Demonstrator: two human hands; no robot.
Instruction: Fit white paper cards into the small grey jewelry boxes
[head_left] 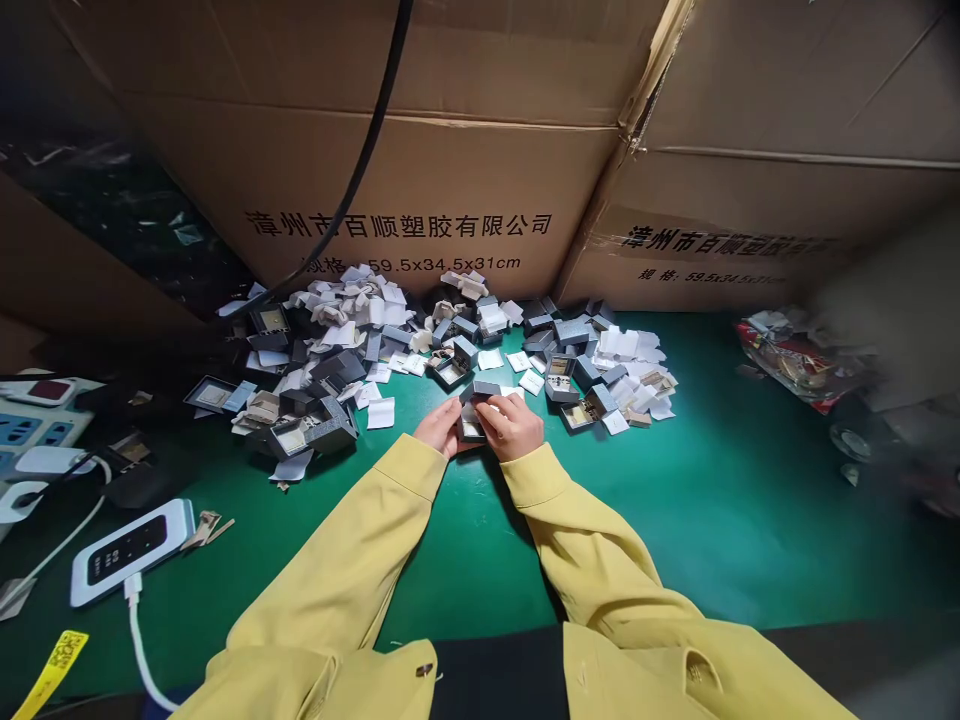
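Observation:
A small dark-grey hinged box (471, 424), its lid up and its inside pale, is held just above the green table in front of me. My left hand (439, 428) grips it from the left side, thumb near the lid. From the right, my right hand (514, 424) reaches over the box's opening with its fingers curled together. What those fingertips pinch, if anything, is hidden. Just beyond the hands, another open dark box (450, 372) lies on the table, and loose white paper pieces (490, 359) are scattered nearby.
Heaps of dark boxes and white inserts lie left (337, 370) and right (577, 365). Large cardboard cartons (420, 170) wall the back, a black cable (367, 150) hanging before them. On the left are a white device (135, 550) and a power strip (34, 425); far right, a red plastic bag (795, 365).

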